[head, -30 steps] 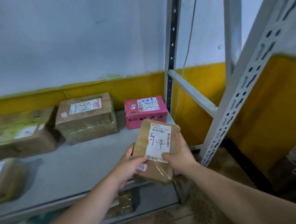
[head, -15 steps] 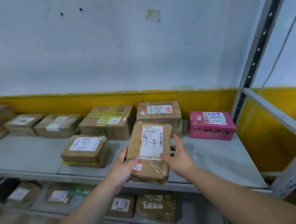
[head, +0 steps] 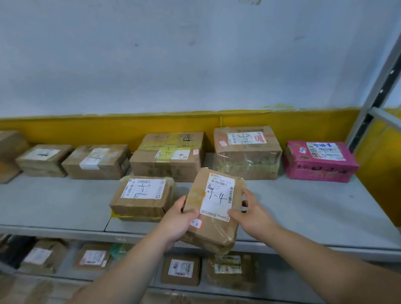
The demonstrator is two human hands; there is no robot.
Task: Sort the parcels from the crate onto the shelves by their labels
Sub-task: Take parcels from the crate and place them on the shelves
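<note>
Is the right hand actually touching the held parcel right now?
Touching. In the head view the right hand has its thumb on the held parcel, fingers round its right edge.

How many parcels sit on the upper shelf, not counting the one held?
7. Back row, left to right: edge-cut box, second box, third box, taped box, tall box, pink box. Front box beside the held parcel. More may lie off-frame left.
</note>
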